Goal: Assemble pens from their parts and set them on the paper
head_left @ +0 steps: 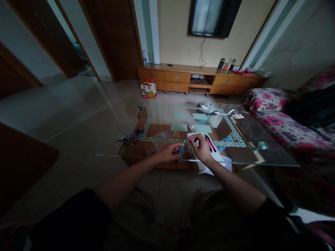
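Observation:
Over the near edge of the glass table (162, 108), my left hand (169, 153) is closed round a blue pen (181, 149). The pen stands tilted, and a thin pale tip sticks out of its upper end. Just to the right, my right hand (201, 147) has thumb and forefinger pinched together close to that tip. Whatever lies between those fingers is too small to make out. Below the right hand is white paper (217, 157), with red and black pens (210, 143) lying on it. A loose heap of pens (133, 136) rests at the table's left.
A plastic bag (206, 106) sits at the table's far side, near a white strip (225, 112) and a small card (238, 116). Beyond stand a wooden cabinet (177, 76) and a paper bag (148, 90) on the floor. To the right is a flowered sofa (272, 122).

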Motion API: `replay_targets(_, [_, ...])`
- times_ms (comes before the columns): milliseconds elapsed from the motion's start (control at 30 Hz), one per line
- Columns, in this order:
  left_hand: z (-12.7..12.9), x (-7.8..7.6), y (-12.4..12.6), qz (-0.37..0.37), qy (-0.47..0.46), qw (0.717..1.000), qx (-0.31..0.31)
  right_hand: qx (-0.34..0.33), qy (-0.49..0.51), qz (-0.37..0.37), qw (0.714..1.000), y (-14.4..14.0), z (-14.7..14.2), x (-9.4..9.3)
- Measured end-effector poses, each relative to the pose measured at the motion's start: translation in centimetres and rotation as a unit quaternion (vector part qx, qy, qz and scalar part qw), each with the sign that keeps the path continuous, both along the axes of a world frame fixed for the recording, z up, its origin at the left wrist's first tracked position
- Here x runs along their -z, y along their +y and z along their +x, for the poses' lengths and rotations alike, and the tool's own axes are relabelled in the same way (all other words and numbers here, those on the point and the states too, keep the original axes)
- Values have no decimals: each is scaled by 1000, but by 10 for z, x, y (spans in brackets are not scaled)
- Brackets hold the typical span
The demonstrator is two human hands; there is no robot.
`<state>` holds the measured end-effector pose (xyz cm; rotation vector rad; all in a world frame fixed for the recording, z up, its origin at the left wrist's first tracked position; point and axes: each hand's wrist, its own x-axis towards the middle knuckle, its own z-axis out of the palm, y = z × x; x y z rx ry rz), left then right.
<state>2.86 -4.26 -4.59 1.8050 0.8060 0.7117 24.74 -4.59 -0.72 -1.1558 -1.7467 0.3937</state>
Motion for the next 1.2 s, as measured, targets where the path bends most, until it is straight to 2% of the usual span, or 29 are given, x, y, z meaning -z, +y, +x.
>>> replay_targets(200, [-1,2,1,16,6,1000,0,4,-3,0,1000,0,0,0])
replay_targets(667, [0,4,2,2,9,1000,8,-4,-11,2,1000,-2,-1,-3])
replay_targets(900, [-1,10,3,16,13,1000,5,-9,-17,-1,1000,-3,-1,-4])
replay_targets(1200, [-1,5,2,19,20,1000,4,-21,-25,-4,999,-3,-1,-3])
